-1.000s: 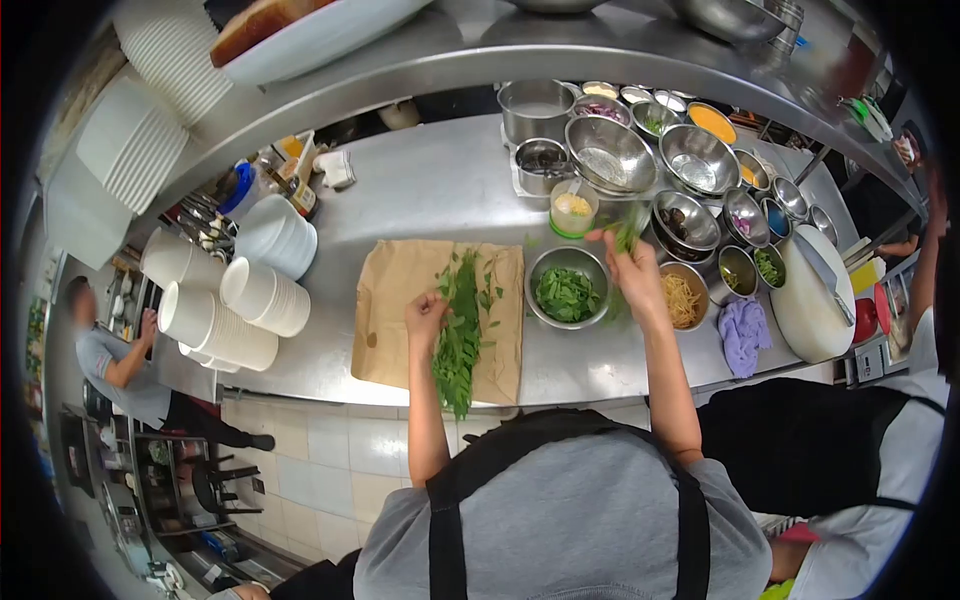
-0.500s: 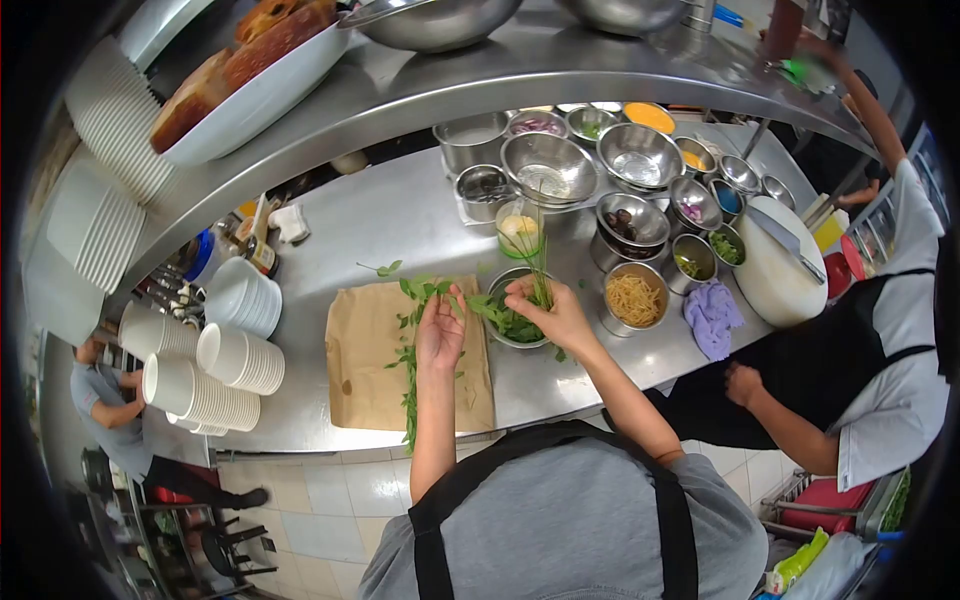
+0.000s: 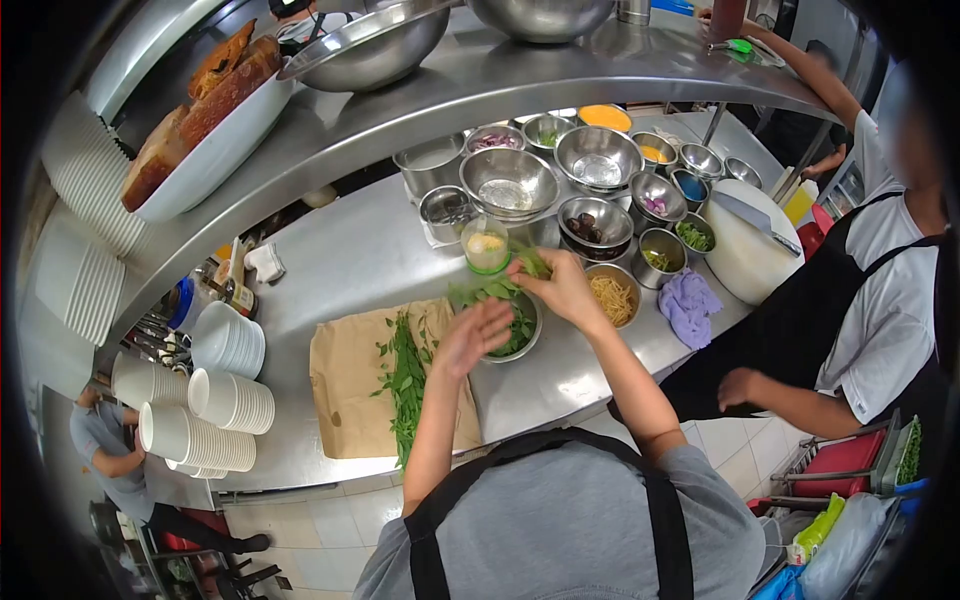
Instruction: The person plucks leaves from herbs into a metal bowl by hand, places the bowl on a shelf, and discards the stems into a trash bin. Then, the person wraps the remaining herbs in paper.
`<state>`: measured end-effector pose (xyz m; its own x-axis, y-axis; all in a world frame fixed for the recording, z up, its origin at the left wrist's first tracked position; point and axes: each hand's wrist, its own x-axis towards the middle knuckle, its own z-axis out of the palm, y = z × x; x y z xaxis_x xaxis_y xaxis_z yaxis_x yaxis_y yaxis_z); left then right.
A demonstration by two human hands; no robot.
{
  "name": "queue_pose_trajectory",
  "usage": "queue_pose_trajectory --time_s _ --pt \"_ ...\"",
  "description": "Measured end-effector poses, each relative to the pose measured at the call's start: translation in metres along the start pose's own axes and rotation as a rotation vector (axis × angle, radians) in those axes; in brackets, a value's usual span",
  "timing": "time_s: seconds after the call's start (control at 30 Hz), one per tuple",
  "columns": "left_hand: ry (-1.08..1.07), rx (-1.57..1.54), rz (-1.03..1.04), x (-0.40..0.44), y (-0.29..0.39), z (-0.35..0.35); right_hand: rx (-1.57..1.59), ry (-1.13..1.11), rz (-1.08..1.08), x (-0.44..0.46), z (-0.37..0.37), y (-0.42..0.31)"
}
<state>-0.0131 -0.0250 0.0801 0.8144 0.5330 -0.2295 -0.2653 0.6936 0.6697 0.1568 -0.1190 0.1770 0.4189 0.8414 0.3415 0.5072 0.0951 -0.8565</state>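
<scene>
My right hand point(image 3: 556, 287) is closed round a sprig of green herbs point(image 3: 532, 262), above the right side of a metal bowl of picked green leaves point(image 3: 521, 328). Just left of it, my left hand point(image 3: 474, 338) is at the bowl's left edge, slightly blurred, with its fingers stretched out and nothing seen in them. Leaves of the sprig hang blurred between both hands. A pile of leafy herb stems point(image 3: 405, 385) lies on a brown paper bag point(image 3: 340, 385), partly behind my left forearm. Behind the bowl stands a clear tub with a green base point(image 3: 487, 247).
Metal bowls point(image 3: 510, 180) of ingredients crowd the back right, near shredded yellow food point(image 3: 612, 297) and a purple cloth point(image 3: 689, 307). A knife point(image 3: 755, 222) rests on a round white board point(image 3: 750, 260). White bowls point(image 3: 200, 435) are stacked left. A shelf point(image 3: 450, 105) overhangs; a co-worker point(image 3: 870, 290) stands right.
My left hand has moved from over the paper bag to the leaf bowl. My right hand has risen slightly with its herbs. The camera view has shifted, and the co-worker leans further in.
</scene>
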Motion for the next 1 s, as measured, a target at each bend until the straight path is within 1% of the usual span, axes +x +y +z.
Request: queue_pose_trajectory --time_s 0.03,0.07,0.1,0.13,0.2,0.23,0.27,0.37,0.4,0.43,0.57,0.63,0.77,0.87,0.97,1.0 --pt "0.002 0.215 -0.039 -0.009 0.004 -0.002 -0.021 -0.077 0.003 0.006 -0.009 -0.015" --pt "0.004 0.434 -0.078 -0.015 0.009 -0.002 -0.079 -0.113 -0.037 0.015 -0.010 -0.014" --pt "0.103 0.524 -0.014 -0.020 0.017 0.005 -0.139 -0.150 -0.073 0.023 -0.011 -0.013" --pt "0.126 0.605 0.104 -0.018 0.023 0.008 -0.202 -0.190 -0.106 0.028 -0.012 -0.013" --pt "0.181 0.744 0.340 -0.008 0.035 0.014 -0.233 -0.235 -0.166 0.033 -0.017 -0.018" --pt "0.212 0.759 0.409 -0.003 0.037 0.027 -0.263 -0.264 -0.203 0.037 -0.019 -0.021" --pt "0.176 0.721 0.402 0.002 0.038 0.040 -0.291 -0.296 -0.242 0.041 -0.020 -0.024" --pt "0.068 0.634 0.387 0.011 0.043 0.062 -0.327 -0.390 -0.228 0.048 -0.024 -0.038" --pt "0.023 0.618 0.377 0.014 0.044 0.065 -0.344 -0.384 -0.240 0.049 -0.023 -0.041" --pt "-0.024 0.603 0.365 0.016 0.044 0.067 -0.361 -0.376 -0.248 0.050 -0.023 -0.043" --pt "0.004 0.541 0.364 0.027 0.039 0.061 -0.372 -0.353 -0.269 0.053 -0.022 -0.031" --pt "0.011 0.532 0.375 0.028 0.039 0.060 -0.349 -0.334 -0.235 0.052 -0.021 -0.024" --pt "0.023 0.612 0.423 0.025 0.045 0.066 -0.265 -0.286 -0.203 0.049 -0.016 -0.015" --pt "0.040 0.666 0.429 0.025 0.045 0.059 -0.201 -0.195 -0.212 0.046 -0.011 -0.017" --pt "0.074 0.726 0.451 0.028 0.040 0.050 -0.222 -0.124 -0.138 0.048 -0.012 -0.029" --pt "0.083 0.744 0.456 0.029 0.036 0.047 -0.206 -0.088 -0.181 0.049 -0.013 -0.028"
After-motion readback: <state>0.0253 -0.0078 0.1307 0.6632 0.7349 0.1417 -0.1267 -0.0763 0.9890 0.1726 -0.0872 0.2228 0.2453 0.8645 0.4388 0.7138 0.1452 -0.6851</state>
